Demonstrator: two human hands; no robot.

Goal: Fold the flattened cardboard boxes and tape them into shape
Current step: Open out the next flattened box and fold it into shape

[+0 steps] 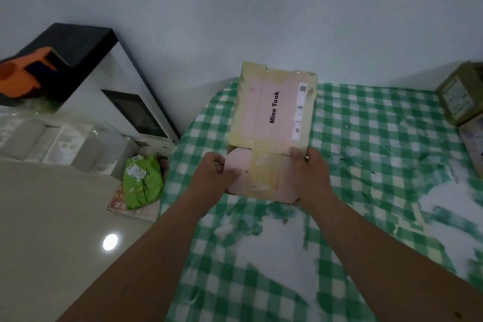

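Pink cardboard box [271,110], printed "Mine Took", old tape on its seams, stands on the checked desk [379,138]. Near end flap [261,178] folded toward the viewer. Left hand [218,172] pinches the flap's left edge; right hand [309,167] grips the right corner. Judgement: press both sides evenly, square the flap before taping. More boxes [461,98] far right.

Pink box [264,110], green-white checked tablecloth [366,144], green bag [142,183]
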